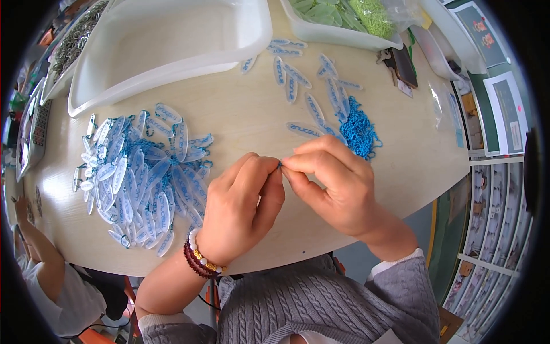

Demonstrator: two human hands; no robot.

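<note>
A tiny blue chain end (281, 164) is pinched between the fingers of the left hand (240, 206) and right hand (335, 186) above the counter (246, 114) — light, limp, slippery, probably best gripped at its very tip.

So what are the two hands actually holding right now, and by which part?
Both hands, left hand and right hand, pinch a small blue piece between their fingertips where they meet. It is too hidden to tell what it is.
</note>
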